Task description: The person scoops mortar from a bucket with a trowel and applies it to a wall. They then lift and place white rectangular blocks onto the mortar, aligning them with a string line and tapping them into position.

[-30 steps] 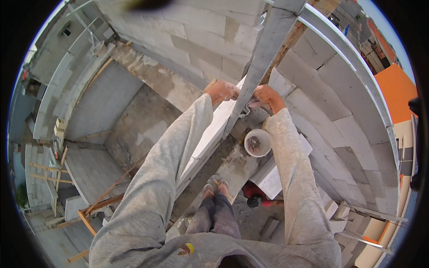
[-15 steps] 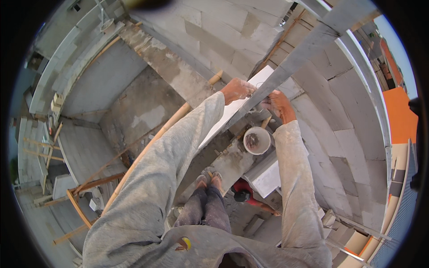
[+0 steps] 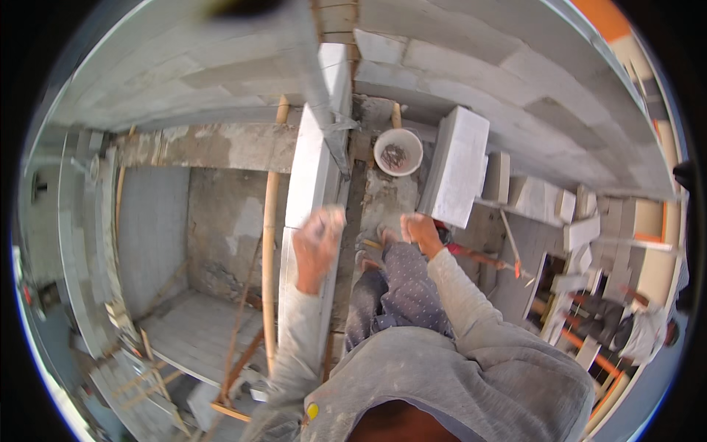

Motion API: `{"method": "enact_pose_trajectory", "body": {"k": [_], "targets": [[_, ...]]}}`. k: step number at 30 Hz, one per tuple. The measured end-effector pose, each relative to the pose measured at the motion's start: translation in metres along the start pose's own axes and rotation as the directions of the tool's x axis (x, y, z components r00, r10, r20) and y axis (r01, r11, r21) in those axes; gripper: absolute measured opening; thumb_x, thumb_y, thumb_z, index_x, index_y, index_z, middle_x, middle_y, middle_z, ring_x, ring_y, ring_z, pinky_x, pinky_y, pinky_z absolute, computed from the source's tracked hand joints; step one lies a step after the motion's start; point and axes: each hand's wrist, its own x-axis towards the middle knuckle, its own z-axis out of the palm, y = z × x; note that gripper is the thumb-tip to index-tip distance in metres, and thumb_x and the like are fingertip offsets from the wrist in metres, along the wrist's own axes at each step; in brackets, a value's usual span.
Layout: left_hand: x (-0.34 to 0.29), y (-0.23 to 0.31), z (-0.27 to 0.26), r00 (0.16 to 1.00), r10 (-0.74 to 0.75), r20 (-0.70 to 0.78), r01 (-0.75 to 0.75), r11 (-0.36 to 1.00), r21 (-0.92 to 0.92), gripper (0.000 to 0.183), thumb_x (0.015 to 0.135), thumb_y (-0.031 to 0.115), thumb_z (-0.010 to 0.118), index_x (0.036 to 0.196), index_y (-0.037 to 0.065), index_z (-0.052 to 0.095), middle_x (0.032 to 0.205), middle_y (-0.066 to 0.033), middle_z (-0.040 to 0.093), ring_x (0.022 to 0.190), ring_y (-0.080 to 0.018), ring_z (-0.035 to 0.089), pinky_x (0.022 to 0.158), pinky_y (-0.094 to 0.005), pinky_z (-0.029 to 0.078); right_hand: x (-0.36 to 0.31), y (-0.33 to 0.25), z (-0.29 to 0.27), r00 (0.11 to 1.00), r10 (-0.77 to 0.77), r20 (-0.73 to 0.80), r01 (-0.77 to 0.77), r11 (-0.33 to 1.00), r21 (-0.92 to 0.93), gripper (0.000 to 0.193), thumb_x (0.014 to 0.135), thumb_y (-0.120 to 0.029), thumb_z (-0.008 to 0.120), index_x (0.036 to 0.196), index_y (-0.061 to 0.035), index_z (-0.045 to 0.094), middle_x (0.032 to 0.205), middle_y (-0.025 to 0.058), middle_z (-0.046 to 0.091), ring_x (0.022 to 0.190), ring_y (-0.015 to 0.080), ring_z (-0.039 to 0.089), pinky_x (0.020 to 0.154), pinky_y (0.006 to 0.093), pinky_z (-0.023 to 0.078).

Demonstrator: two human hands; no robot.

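My left hand (image 3: 317, 241) is raised over the edge of a white block wall (image 3: 308, 173), its fingers curled in and partly blurred. Something small and pale may be at its fingertips, but I cannot make it out. To the right, my right hand (image 3: 421, 231) is closed above my knee, near the lower end of a pale block (image 3: 458, 166); whatever its fingers hold is hidden. A grey metal post (image 3: 318, 96) rises by the white wall, apart from both hands. Beyond my feet, a white bucket (image 3: 398, 152) holds several thin dark pieces.
I stand on a narrow cement-stained plank (image 3: 387, 195). A bamboo pole (image 3: 271, 258) runs along the left, beside a deep walled space. Below on the right, a person in red (image 3: 471, 254) reaches out, and another person (image 3: 626, 324) is farther right among loose blocks.
Both hands have left the metal post and come back toward my body, now apart from each other. My view has turned to the right, and one leg has come forward.
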Motion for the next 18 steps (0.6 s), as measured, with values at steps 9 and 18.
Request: {"method": "enact_pose_trajectory", "body": {"k": [9,18], "targets": [[-0.171,-0.113,0.031,0.447,-0.675,0.587,0.255,0.725,0.64,0.043,0.092,0.04,0.067,0.125,0.014,0.067,0.126,-0.0176,0.066,0.115,-0.0395,0.062,0.099,-0.0446,0.048,-0.069,0.123,-0.056,0.978,-0.16,0.131,0.206,0.682,-0.702,0.023,0.086,-0.025,0.065,0.088,-0.0031,0.071,0.086,0.016,0.073,0.071,0.0315,0.07,0.067,0.0419,0.056],[-0.246,-0.146,0.093,0.362,-0.919,0.158,0.866,0.394,0.309,0.06,0.094,0.059,0.051,0.13,0.014,0.066,0.126,-0.02,0.066,0.119,-0.0397,0.06,0.103,-0.0474,0.045,0.092,0.034,-0.18,0.885,0.324,0.334,-0.04,0.768,-0.639,0.02,0.084,-0.019,0.064,0.069,-0.005,0.063,0.063,0.0099,0.063,0.053,0.0237,0.062,0.051,0.0392,0.052]]}}
